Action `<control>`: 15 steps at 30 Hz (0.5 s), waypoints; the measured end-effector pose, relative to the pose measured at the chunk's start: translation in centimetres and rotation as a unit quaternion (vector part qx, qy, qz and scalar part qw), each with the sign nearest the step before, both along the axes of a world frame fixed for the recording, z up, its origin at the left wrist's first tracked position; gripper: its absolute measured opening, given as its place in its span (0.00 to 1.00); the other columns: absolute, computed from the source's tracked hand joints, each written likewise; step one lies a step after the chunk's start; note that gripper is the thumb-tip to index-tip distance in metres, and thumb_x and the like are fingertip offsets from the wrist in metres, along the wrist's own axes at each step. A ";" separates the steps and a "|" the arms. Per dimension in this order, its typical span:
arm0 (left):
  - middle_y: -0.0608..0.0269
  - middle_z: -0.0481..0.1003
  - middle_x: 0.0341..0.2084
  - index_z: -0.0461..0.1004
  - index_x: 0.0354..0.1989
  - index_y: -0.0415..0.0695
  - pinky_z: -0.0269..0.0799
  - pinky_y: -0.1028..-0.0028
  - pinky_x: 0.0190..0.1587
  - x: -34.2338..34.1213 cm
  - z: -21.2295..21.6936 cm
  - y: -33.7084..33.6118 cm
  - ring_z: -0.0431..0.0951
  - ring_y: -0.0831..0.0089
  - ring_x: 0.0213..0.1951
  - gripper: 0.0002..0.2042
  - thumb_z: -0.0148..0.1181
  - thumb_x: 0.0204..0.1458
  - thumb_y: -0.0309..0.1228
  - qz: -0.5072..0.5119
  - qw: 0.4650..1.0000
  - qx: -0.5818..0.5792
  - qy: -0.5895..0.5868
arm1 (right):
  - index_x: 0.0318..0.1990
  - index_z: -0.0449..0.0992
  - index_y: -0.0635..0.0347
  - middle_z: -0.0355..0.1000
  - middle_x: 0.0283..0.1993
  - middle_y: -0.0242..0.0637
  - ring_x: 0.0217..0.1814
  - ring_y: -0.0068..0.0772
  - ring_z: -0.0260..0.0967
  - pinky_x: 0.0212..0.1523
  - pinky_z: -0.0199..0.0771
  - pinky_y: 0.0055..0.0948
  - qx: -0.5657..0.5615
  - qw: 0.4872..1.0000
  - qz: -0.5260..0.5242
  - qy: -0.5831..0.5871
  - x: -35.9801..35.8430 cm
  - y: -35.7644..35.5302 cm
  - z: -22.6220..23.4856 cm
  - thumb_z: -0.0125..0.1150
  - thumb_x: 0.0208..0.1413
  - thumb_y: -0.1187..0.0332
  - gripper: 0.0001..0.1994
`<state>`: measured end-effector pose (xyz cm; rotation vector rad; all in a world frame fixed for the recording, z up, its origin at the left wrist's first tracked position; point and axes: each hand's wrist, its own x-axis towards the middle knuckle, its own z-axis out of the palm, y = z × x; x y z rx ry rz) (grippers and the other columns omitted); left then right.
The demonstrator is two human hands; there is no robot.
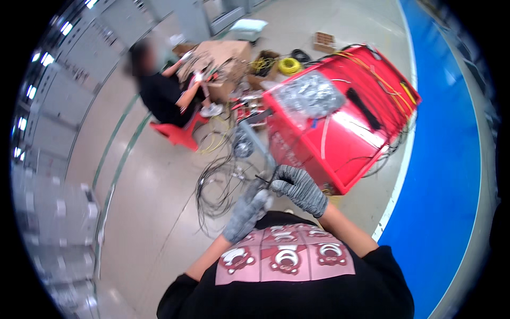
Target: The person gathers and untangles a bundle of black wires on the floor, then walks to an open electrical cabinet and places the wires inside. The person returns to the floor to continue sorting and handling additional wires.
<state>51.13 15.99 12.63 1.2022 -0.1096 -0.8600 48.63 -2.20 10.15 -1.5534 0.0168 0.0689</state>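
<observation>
Both my hands wear grey knit gloves and meet in front of my chest. My left hand (247,208) is closed, slightly blurred, around a thin black cable (261,178) whose short end sticks out past the fingers. Close beside it, my right hand (300,189) pinches the same cable between thumb and fingers. Just beyond and to the left, a loose tangle of black cables (217,187) lies on the floor. Where the cable runs below my hands is hidden.
A red cart (332,154) stands at the right, bearing a clear plastic bag (311,95) and several cables. At the far left a co-worker (167,93) sits on a red stool (179,135) by a cardboard box (234,52). A yellow cable coil (289,66) lies behind.
</observation>
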 end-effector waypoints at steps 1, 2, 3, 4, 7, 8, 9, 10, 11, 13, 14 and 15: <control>0.71 0.62 0.21 0.60 0.56 0.42 0.53 0.86 0.20 0.6 0.5 0.1 0.56 0.86 0.18 0.20 0.48 0.58 0.36 -0.030 0.998 -0.001 -0.050 | 0.34 0.70 0.67 0.67 0.25 0.34 0.29 0.22 0.66 0.32 0.67 0.25 0.047 0.999 0.000 -0.007 0.0 1.3 0.4 0.56 0.53 0.69 0.08; 0.71 0.64 0.21 0.63 0.51 0.43 0.54 0.85 0.21 0.7 0.9 0.2 0.57 0.86 0.18 0.15 0.47 0.58 0.35 0.001 0.999 0.005 -0.041 | 0.33 0.71 0.67 0.67 0.25 0.33 0.29 0.22 0.66 0.32 0.67 0.25 -0.011 1.000 -0.005 -0.011 0.3 1.8 1.6 0.55 0.54 0.69 0.08; 0.71 0.65 0.21 0.67 0.46 0.43 0.55 0.85 0.21 0.7 1.1 0.8 0.58 0.86 0.18 0.11 0.45 0.59 0.34 0.032 0.999 0.010 -0.032 | 0.34 0.71 0.67 0.68 0.25 0.33 0.29 0.21 0.66 0.32 0.67 0.26 -0.021 1.000 0.016 -0.017 0.4 2.0 0.7 0.56 0.53 0.68 0.09; 0.72 0.65 0.21 0.68 0.47 0.43 0.56 0.85 0.23 0.8 1.1 1.8 0.59 0.86 0.20 0.12 0.45 0.59 0.34 0.045 0.997 0.037 -0.053 | 0.33 0.71 0.66 0.69 0.25 0.35 0.28 0.25 0.67 0.32 0.68 0.27 -0.035 0.999 -0.005 -0.031 0.3 3.1 0.8 0.56 0.52 0.69 0.08; 0.74 0.66 0.21 0.71 0.47 0.42 0.58 0.85 0.27 1.1 0.7 3.1 0.61 0.87 0.24 0.14 0.45 0.59 0.34 0.088 0.983 0.090 -0.137 | 0.31 0.72 0.65 0.70 0.27 0.40 0.28 0.35 0.69 0.31 0.68 0.30 -0.235 0.969 -0.005 -0.073 -0.5 3.5 1.6 0.57 0.49 0.73 0.05; 0.74 0.66 0.21 0.71 0.47 0.42 0.58 0.85 0.27 1.2 0.6 3.5 0.62 0.87 0.24 0.13 0.45 0.59 0.34 0.105 0.973 0.099 -0.178 | 0.31 0.72 0.64 0.70 0.27 0.41 0.28 0.38 0.69 0.31 0.69 0.31 -0.322 0.943 0.006 -0.089 -0.7 3.3 2.0 0.57 0.48 0.74 0.04; 0.74 0.67 0.21 0.71 0.46 0.42 0.58 0.85 0.27 1.4 0.6 4.1 0.62 0.86 0.24 0.13 0.45 0.59 0.34 0.121 0.962 0.108 -0.218 | 0.30 0.72 0.63 0.70 0.28 0.42 0.28 0.41 0.69 0.31 0.69 0.32 -0.335 0.936 -0.020 -0.109 -0.8 3.6 2.6 0.58 0.47 0.75 0.04; 0.74 0.67 0.21 0.71 0.46 0.41 0.59 0.85 0.27 1.6 0.1 4.8 0.62 0.86 0.24 0.13 0.45 0.59 0.34 0.141 0.962 0.090 -0.217 | 0.30 0.72 0.63 0.70 0.28 0.43 0.29 0.43 0.68 0.31 0.69 0.32 -0.348 0.928 -0.045 -0.129 -0.9 4.1 3.5 0.58 0.46 0.75 0.03; 0.74 0.67 0.21 0.71 0.46 0.42 0.58 0.85 0.26 1.5 0.1 5.2 0.61 0.87 0.23 0.13 0.45 0.59 0.35 0.146 0.970 0.080 -0.177 | 0.30 0.72 0.62 0.70 0.29 0.44 0.29 0.45 0.68 0.31 0.69 0.33 -0.358 0.920 -0.070 -0.146 -1.1 4.4 4.3 0.58 0.45 0.76 0.04; 0.74 0.67 0.21 0.71 0.45 0.42 0.56 0.85 0.23 1.5 0.5 6.2 0.60 0.87 0.20 0.14 0.44 0.60 0.36 0.158 0.981 0.057 -0.096 | 0.29 0.72 0.61 0.71 0.31 0.42 0.31 0.40 0.71 0.32 0.71 0.31 -0.333 0.922 -0.098 -0.172 -0.7 6.0 5.8 0.60 0.43 0.77 0.05; 0.74 0.67 0.21 0.70 0.48 0.42 0.56 0.85 0.23 1.6 0.8 6.8 0.59 0.88 0.20 0.15 0.44 0.60 0.37 0.151 0.982 0.060 -0.092 | 0.29 0.72 0.61 0.72 0.32 0.41 0.32 0.38 0.71 0.33 0.71 0.30 -0.306 0.926 -0.107 -0.196 -0.5 6.8 6.2 0.60 0.43 0.78 0.05; 0.74 0.68 0.21 0.70 0.48 0.42 0.57 0.85 0.23 1.6 0.7 7.3 0.59 0.88 0.20 0.15 0.44 0.59 0.37 0.152 0.980 0.073 -0.109 | 0.29 0.72 0.61 0.72 0.33 0.41 0.32 0.37 0.72 0.33 0.71 0.29 -0.277 0.928 -0.117 -0.219 -0.3 7.7 6.4 0.60 0.43 0.79 0.05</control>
